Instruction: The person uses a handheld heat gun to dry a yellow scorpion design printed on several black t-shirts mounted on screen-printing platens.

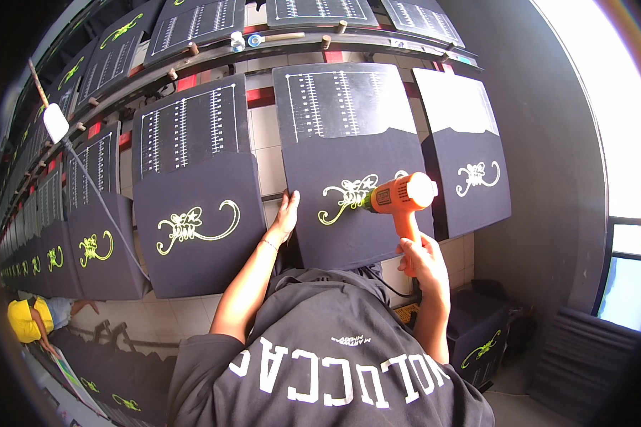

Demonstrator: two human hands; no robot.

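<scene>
My right hand [425,265] is wrapped round the handle of an orange heat gun [404,196]. Its dark nozzle is over a yellow-green line print on a black T-shirt [356,238]. That garment is stretched over a flat printing board [346,85], whose upper part shows white ruled scales. My left hand [285,216] rests at the left edge of this garment, fingers stretched out and holding nothing. The heat gun hides part of the print's right side. A cord hangs behind my right forearm.
To the left, another black garment [192,256] with the same print lies on its board; several more continue the row. At right is a further printed garment [470,185] beside a dark wall [541,178]. A lamp-like white head [55,123] hangs far left. A person in yellow [25,320] bends there.
</scene>
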